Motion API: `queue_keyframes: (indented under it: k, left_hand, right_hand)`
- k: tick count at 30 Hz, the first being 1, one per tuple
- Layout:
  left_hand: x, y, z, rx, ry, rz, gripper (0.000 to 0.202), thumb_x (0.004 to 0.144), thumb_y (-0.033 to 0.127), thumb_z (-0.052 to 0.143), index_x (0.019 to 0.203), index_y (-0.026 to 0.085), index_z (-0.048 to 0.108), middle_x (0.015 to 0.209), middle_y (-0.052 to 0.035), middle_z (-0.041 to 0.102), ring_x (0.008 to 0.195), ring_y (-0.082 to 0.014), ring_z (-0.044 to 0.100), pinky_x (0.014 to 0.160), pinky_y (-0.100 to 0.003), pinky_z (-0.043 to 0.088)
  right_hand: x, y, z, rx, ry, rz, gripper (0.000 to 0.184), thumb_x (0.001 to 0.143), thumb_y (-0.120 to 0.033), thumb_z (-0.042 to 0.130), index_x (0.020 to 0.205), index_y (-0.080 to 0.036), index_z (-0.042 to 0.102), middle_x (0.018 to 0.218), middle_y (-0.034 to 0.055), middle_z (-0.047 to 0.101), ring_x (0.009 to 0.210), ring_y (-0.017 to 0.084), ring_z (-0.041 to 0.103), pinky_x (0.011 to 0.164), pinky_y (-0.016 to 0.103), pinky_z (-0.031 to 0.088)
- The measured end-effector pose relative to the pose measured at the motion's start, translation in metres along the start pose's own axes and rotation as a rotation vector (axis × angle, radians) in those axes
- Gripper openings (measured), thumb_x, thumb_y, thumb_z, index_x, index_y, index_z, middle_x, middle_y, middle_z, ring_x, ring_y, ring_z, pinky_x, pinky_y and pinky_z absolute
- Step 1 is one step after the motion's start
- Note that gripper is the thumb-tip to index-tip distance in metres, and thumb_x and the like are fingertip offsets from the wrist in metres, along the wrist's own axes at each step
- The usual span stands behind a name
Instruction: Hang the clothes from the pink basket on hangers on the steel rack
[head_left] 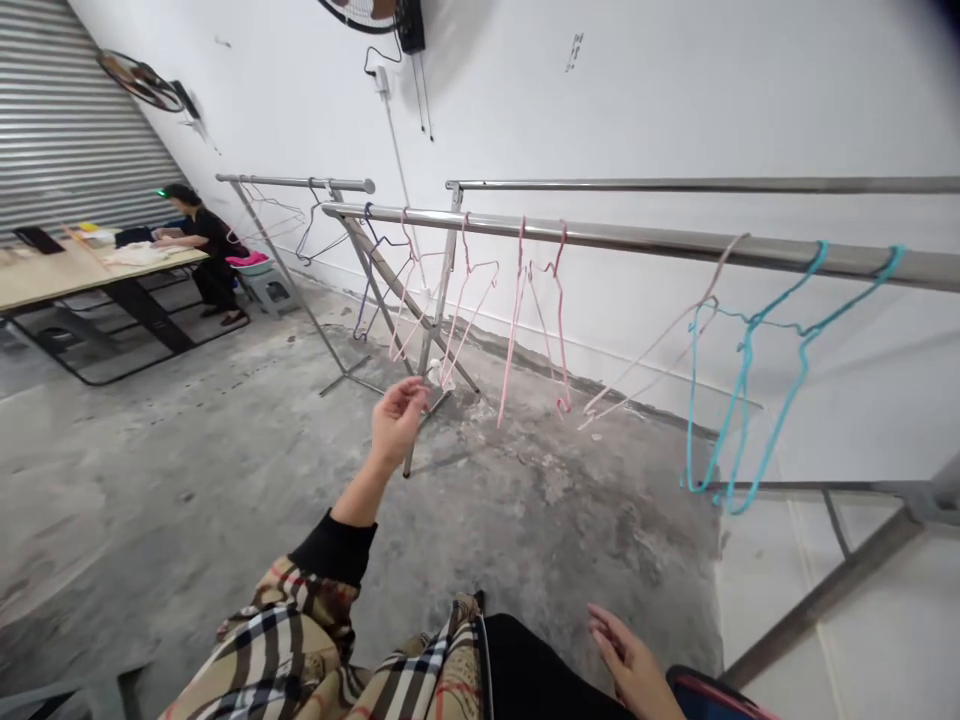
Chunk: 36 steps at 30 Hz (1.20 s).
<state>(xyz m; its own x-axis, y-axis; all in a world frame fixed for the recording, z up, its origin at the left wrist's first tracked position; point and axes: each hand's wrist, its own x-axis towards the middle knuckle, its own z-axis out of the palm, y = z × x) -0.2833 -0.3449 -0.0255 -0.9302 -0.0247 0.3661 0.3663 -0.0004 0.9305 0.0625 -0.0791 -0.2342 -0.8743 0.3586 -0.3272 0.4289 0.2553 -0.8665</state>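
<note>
Just up and right of the left hand [400, 418], half-curled and seemingly empty, a pink hanger [457, 323] hangs from the rail [637, 241], long axis steeply downward, while the right hand [631, 660], loosely open, sits farther off

1 head-worn camera looks forward and down.

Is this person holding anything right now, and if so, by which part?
Nothing appears to be held. The left-hand grip is raised, fingers loosely bent, in view just below a thin pink wire hanger; the right-hand grip, lower down, looks empty too.
</note>
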Motion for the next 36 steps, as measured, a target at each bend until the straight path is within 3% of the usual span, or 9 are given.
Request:
queue_keyframes:
  k: [5, 10, 13, 16, 19, 22, 26, 29, 36]
  left_hand:
    - [0.103, 0.029, -0.024, 0.174, 0.167, 0.21, 0.055, 0.079, 0.032, 0.069, 0.13, 0.019, 0.054, 0.121, -0.0115, 0.062, 0.097, -0.0156, 0.061, 0.083, -0.026, 0.051]
    - [0.188, 0.03, -0.017, 0.302, 0.093, 0.134, 0.078, 0.077, 0.03, 0.075, 0.145, 0.015, 0.04, 0.143, -0.0192, 0.047, 0.119, -0.0252, 0.055, 0.099, -0.036, 0.046]
    - [0.219, 0.022, 0.0, 0.306, -0.109, 0.034, 0.094, 0.074, 0.025, 0.079, 0.152, 0.013, 0.027, 0.148, -0.0248, 0.042, 0.106, -0.0237, 0.062, 0.092, -0.037, 0.051]
    - [0.234, 0.017, 0.021, 0.314, -0.236, -0.039, 0.092, 0.075, 0.013, 0.071, 0.154, 0.017, 0.023, 0.146, -0.0241, 0.045, 0.073, -0.0131, 0.066, 0.067, -0.028, 0.055]
    - [0.231, 0.018, 0.044, 0.217, -0.322, -0.049, 0.083, 0.079, 0.008, 0.056, 0.154, 0.022, 0.024, 0.138, -0.0189, 0.054, 0.045, -0.0024, 0.051, 0.042, -0.019, 0.044]
    - [0.212, 0.026, 0.069, 0.06, -0.397, -0.015, 0.071, 0.082, 0.012, 0.052, 0.149, 0.023, 0.033, 0.135, -0.016, 0.057, 0.037, 0.0007, 0.041, 0.033, -0.017, 0.034]
    - [0.17, 0.041, 0.105, -0.032, -0.503, 0.003, 0.05, 0.092, 0.036, 0.052, 0.139, 0.021, 0.047, 0.134, -0.0162, 0.059, 0.035, 0.0012, 0.038, 0.031, -0.017, 0.033]
    - [0.136, 0.057, 0.132, -0.053, -0.61, 0.05, 0.051, 0.092, 0.051, 0.052, 0.132, 0.02, 0.051, 0.125, -0.0154, 0.064, 0.034, 0.0003, 0.039, 0.03, -0.018, 0.032]
    - [0.074, 0.086, 0.198, -0.122, -0.744, 0.033, 0.04, 0.09, 0.046, 0.056, 0.118, 0.017, 0.054, 0.102, -0.0086, 0.07, 0.031, 0.0, 0.034, 0.029, -0.017, 0.027]
  right_hand:
    - [0.023, -0.027, -0.004, 0.054, 0.034, 0.026, 0.062, 0.068, -0.063, 0.057, 0.108, -0.02, 0.073, 0.105, 0.0134, 0.076, 0.109, 0.032, 0.068, 0.096, 0.041, 0.055]
    - [0.041, -0.059, -0.045, 0.146, 0.398, 0.061, 0.065, 0.067, -0.067, 0.06, 0.11, -0.019, 0.069, 0.102, 0.0141, 0.075, 0.095, 0.032, 0.072, 0.093, 0.046, 0.056]
    - [0.037, -0.099, -0.077, 0.299, 0.774, 0.005, 0.07, 0.075, -0.067, 0.058, 0.125, -0.019, 0.061, 0.114, 0.0157, 0.07, 0.102, 0.031, 0.069, 0.091, 0.049, 0.056]
    - [0.026, -0.154, -0.103, 0.465, 1.08, -0.179, 0.065, 0.08, -0.061, 0.058, 0.131, -0.02, 0.058, 0.128, 0.0178, 0.062, 0.119, 0.031, 0.061, 0.1, 0.053, 0.049]
    - [0.02, -0.202, -0.118, 0.493, 1.133, -0.403, 0.062, 0.079, -0.057, 0.06, 0.133, -0.027, 0.057, 0.132, 0.0153, 0.06, 0.12, 0.029, 0.06, 0.102, 0.051, 0.047]
    - [0.026, -0.228, -0.125, 0.326, 1.053, -0.412, 0.072, 0.075, -0.05, 0.07, 0.14, -0.033, 0.047, 0.137, 0.0108, 0.056, 0.121, 0.026, 0.058, 0.101, 0.046, 0.049]
    - [0.046, -0.239, -0.13, 0.149, 1.0, -0.332, 0.091, 0.071, -0.048, 0.074, 0.148, -0.024, 0.033, 0.122, 0.0131, 0.063, 0.098, 0.023, 0.064, 0.084, 0.042, 0.055]
    - [0.056, -0.242, -0.132, 0.115, 0.969, -0.362, 0.082, 0.079, -0.044, 0.066, 0.149, -0.018, 0.033, 0.094, 0.0073, 0.067, 0.082, 0.02, 0.065, 0.072, 0.036, 0.055]
    - [0.048, -0.252, -0.138, 0.232, 0.817, -0.43, 0.057, 0.087, -0.04, 0.053, 0.14, -0.017, 0.047, 0.066, -0.0028, 0.056, 0.056, 0.013, 0.056, 0.057, 0.029, 0.05]
